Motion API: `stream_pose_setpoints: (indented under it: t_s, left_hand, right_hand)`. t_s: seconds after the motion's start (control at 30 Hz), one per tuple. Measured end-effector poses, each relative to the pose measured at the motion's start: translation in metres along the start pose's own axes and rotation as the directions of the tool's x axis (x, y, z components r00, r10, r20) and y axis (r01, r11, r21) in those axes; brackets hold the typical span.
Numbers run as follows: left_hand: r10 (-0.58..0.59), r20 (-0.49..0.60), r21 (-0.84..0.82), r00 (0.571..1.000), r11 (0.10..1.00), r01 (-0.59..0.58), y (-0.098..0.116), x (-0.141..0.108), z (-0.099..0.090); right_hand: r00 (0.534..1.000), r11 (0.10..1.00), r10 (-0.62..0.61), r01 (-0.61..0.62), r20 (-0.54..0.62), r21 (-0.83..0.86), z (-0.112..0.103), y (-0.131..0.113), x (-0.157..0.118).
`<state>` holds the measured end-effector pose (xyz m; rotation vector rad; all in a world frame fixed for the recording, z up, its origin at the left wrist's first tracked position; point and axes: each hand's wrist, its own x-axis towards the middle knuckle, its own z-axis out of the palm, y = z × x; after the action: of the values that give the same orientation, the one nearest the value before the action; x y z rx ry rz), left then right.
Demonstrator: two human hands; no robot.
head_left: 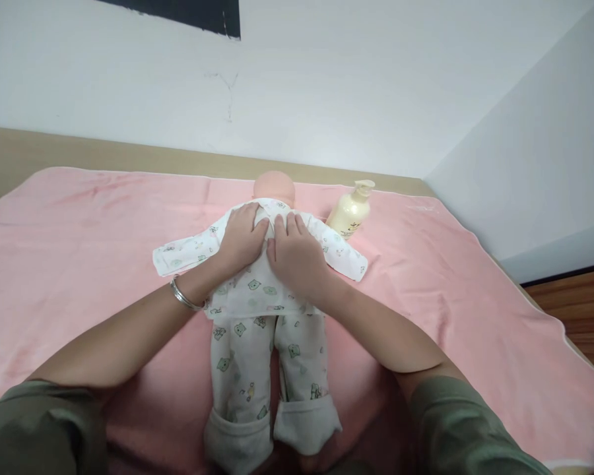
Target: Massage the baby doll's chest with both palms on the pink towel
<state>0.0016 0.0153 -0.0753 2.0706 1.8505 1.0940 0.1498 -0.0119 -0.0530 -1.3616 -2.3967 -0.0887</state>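
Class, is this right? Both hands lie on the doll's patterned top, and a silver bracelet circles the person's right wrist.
The side is wrong: the head view shows the silver bracelet around the left wrist. The left hand and right hand do lie on the patterned top of the doll.

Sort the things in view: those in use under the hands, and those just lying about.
In use:
patterned top, with the left hand and right hand resting on it
doll, wearing it
patterned trousers, also on the doll
pink cloth, beneath the doll

Seemingly lying about:
pump bottle, near a sleeve, untouched
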Motion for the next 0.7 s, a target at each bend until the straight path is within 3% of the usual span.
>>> stream_pose_setpoints:
  t_s: [0.1, 0.2, 0.27, 0.37, 0.57, 0.7]
  left_hand:
    - [-0.013, 0.010, 0.043, 1.000, 0.999, 0.013, 0.005, -0.005, -0.001]
    - [0.062, 0.005, 0.092, 0.998, 0.994, -0.063, 0.020, -0.023, 0.001]
    - [0.106, -0.004, 0.102, 0.994, 0.989, -0.105, 0.027, -0.033, 0.002]
    - [0.099, 0.029, 0.098, 0.995, 0.990, -0.102, 0.028, -0.029, -0.003]
    - [-0.049, 0.128, 0.039, 0.991, 0.998, 0.044, 0.017, 0.004, -0.018]
    - [-0.011, 0.071, 0.069, 0.997, 0.998, 0.006, 0.020, -0.007, -0.012]
  right_hand:
    - [0.998, 0.999, -0.023, 0.021, 0.059, 0.025, -0.003, 0.004, 0.005]
    - [0.985, 0.987, 0.093, -0.111, 0.145, 0.118, -0.001, 0.021, 0.026]
    - [0.979, 0.974, 0.149, -0.170, 0.141, 0.149, 0.003, 0.030, 0.036]
    - [0.991, 0.985, 0.110, -0.118, 0.071, 0.127, 0.008, 0.030, 0.032]
    - [0.997, 0.999, -0.051, 0.050, -0.057, -0.012, 0.005, 0.005, 0.004]
    - [1.000, 0.993, -0.007, 0.006, 0.010, 0.116, 0.000, 0.017, 0.018]
